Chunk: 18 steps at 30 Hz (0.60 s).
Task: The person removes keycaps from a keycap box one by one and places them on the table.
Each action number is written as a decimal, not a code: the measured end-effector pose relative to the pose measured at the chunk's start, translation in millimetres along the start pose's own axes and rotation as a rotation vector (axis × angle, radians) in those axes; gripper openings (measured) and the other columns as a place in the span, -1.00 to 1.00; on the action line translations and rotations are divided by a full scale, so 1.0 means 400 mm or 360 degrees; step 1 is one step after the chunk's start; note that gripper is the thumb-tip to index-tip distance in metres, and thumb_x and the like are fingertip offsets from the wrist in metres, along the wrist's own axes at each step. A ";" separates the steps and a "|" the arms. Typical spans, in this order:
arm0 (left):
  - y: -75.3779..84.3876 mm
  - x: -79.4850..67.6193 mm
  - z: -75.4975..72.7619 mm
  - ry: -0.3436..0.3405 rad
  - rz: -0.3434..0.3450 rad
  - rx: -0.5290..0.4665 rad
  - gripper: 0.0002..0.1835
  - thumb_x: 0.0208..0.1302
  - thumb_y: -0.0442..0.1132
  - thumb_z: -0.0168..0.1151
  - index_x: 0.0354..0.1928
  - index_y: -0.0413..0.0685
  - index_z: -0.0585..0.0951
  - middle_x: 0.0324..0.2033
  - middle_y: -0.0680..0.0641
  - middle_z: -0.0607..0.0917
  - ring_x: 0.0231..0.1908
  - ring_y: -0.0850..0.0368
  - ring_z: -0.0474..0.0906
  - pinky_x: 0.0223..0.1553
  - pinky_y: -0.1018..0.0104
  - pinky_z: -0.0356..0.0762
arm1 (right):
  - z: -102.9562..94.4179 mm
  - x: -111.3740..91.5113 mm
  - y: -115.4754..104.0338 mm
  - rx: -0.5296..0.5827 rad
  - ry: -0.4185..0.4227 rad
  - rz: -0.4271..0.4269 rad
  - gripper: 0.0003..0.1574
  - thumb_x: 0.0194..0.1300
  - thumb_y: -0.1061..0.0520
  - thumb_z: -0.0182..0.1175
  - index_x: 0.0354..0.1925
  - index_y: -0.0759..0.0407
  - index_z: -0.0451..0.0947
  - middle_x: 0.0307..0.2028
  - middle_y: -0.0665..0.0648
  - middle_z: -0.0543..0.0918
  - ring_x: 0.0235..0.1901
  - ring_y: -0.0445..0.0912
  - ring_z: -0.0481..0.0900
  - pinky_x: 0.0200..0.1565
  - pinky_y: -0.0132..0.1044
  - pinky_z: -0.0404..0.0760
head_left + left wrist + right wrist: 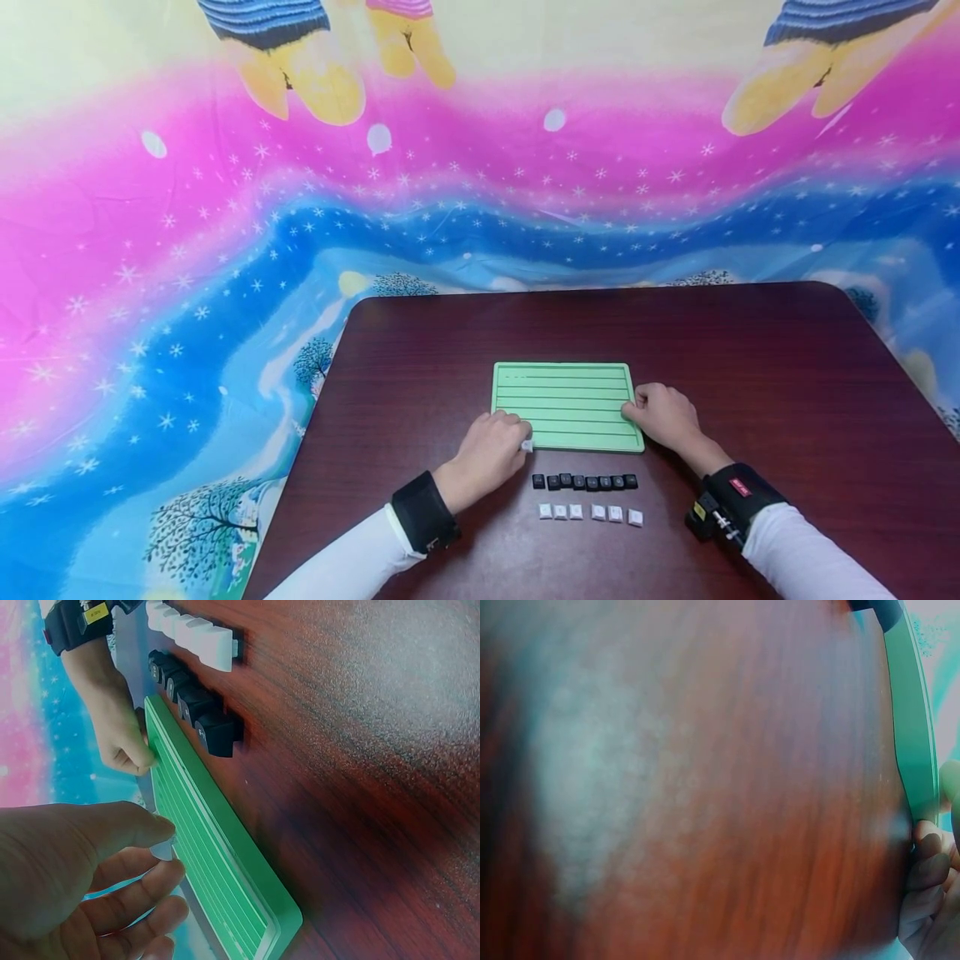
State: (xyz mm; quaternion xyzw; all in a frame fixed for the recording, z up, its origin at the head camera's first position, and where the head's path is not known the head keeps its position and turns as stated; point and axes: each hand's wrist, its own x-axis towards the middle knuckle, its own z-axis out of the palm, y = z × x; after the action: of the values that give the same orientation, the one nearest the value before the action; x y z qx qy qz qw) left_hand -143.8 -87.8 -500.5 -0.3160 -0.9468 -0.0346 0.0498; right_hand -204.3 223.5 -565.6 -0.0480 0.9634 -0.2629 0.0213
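My left hand (489, 448) is at the front left corner of a light green ridged board (570, 404). A small white keycap (163, 850) is pinched between its thumb and index finger, while the other fingers curl loosely. Over at the board's right edge, my right hand (666, 417) grips the rim with the thumb on top. In the right wrist view the fingers (922, 892) of that hand curl against the board's side. Faint small marks show in the board's top left row; I cannot tell what they are.
In front of the board lies a row of several black keycaps (592, 482). Nearer to me is a row of several white keycaps (576, 512). The dark wooden table (750, 350) reaches back to a printed cloth (480, 183).
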 end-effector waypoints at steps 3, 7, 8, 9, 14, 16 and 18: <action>0.003 -0.002 0.001 -0.0008 -0.0001 -0.0004 -0.86 0.10 -0.21 0.44 -0.27 0.10 0.71 -0.39 0.12 0.72 -0.36 0.20 0.61 -0.38 0.42 0.46 | 0.000 0.001 0.001 0.0000 0.0000 0.0002 -0.54 0.20 0.07 0.18 -0.69 0.02 0.17 -0.72 -0.08 0.12 -0.67 -0.14 0.02 -0.55 -0.32 -0.01; 0.006 -0.004 0.001 -0.0017 0.0003 -0.0008 -0.84 0.12 -0.21 0.44 -0.22 0.09 0.73 -0.36 0.11 0.75 -0.35 0.21 0.62 -0.38 0.45 0.47 | 0.001 0.001 0.003 0.0003 -0.0004 0.0001 -0.53 0.22 0.06 0.18 -0.69 0.02 0.17 -0.72 -0.08 0.11 -0.67 -0.14 0.01 -0.55 -0.32 -0.01; 0.006 -0.005 0.000 -0.0016 0.0004 -0.0006 -0.84 0.12 -0.21 0.44 -0.22 0.08 0.73 -0.36 0.11 0.75 -0.35 0.21 0.62 -0.37 0.45 0.47 | 0.001 0.001 0.003 0.0002 -0.0005 0.0001 -0.53 0.22 0.06 0.18 -0.69 0.02 0.17 -0.72 -0.08 0.11 -0.67 -0.14 0.01 -0.55 -0.32 -0.01; 0.007 -0.006 0.000 -0.0014 0.0006 -0.0007 -0.83 0.13 -0.20 0.44 -0.21 0.08 0.73 -0.35 0.11 0.75 -0.35 0.21 0.62 -0.37 0.45 0.47 | 0.002 0.001 0.003 0.0001 -0.0006 0.0002 -0.53 0.22 0.06 0.18 -0.69 0.02 0.17 -0.72 -0.08 0.11 -0.67 -0.14 0.01 -0.55 -0.32 -0.01; 0.009 -0.009 -0.002 0.0004 0.0022 -0.0016 -0.83 0.14 -0.20 0.44 -0.20 0.08 0.74 -0.33 0.11 0.76 -0.33 0.21 0.63 -0.36 0.44 0.49 | 0.004 0.000 0.005 -0.0002 -0.0011 0.0018 -0.52 0.21 0.05 0.19 -0.70 0.01 0.16 -0.72 -0.09 0.09 -0.67 -0.16 -0.01 -0.55 -0.33 -0.02; 0.009 -0.010 -0.002 0.0010 0.0026 -0.0019 -0.83 0.14 -0.20 0.44 -0.20 0.08 0.74 -0.33 0.11 0.76 -0.33 0.21 0.64 -0.35 0.44 0.50 | 0.003 -0.001 0.005 -0.0001 -0.0014 0.0020 -0.52 0.21 0.05 0.19 -0.70 0.01 0.15 -0.72 -0.09 0.09 -0.67 -0.16 -0.01 -0.55 -0.33 -0.02; 0.009 -0.010 -0.003 0.0014 0.0026 -0.0022 -0.83 0.14 -0.20 0.44 -0.20 0.08 0.74 -0.33 0.11 0.76 -0.33 0.20 0.64 -0.35 0.44 0.50 | 0.002 -0.001 0.004 0.0002 -0.0017 0.0024 -0.51 0.21 0.04 0.19 -0.70 0.01 0.15 -0.72 -0.08 0.09 -0.67 -0.16 -0.01 -0.55 -0.33 -0.02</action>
State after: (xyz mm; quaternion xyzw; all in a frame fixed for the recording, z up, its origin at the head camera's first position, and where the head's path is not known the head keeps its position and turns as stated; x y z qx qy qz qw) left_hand -138.3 -87.5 -499.9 -0.3238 -0.9437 -0.0422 0.0519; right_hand -204.1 224.5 -567.0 -0.0422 0.9634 -0.2632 0.0284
